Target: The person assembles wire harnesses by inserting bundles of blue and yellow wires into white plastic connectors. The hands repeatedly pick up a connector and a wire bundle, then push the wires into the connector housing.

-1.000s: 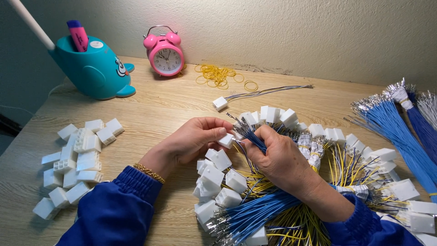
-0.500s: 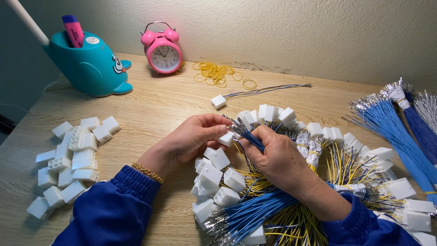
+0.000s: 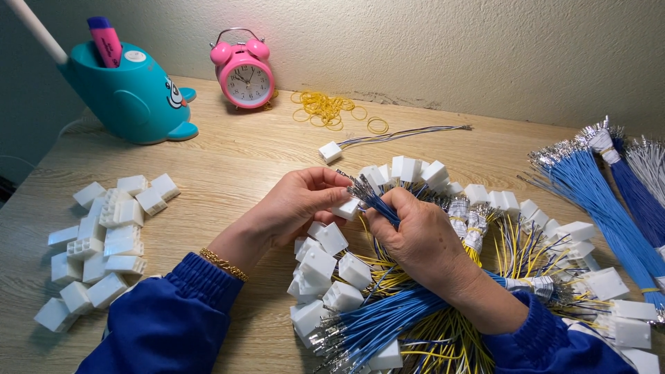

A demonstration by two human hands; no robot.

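My left hand pinches a small white plastic connector between thumb and fingers. My right hand grips a bunch of blue wires with metal tips, held right against that connector. Both hands hover over a heap of white connectors with yellow and blue wires on the wooden table. Blue sleeves cover both forearms, and a gold bracelet sits on my left wrist.
A pile of loose white connectors lies at the left. Behind stand a teal whale-shaped pen holder, a pink alarm clock and yellow rubber bands. One wired connector lies alone. Bundles of blue wires fan out at the right.
Both hands have stayed at the same spot with only small finger movements at the connector. The view has shifted slightly.
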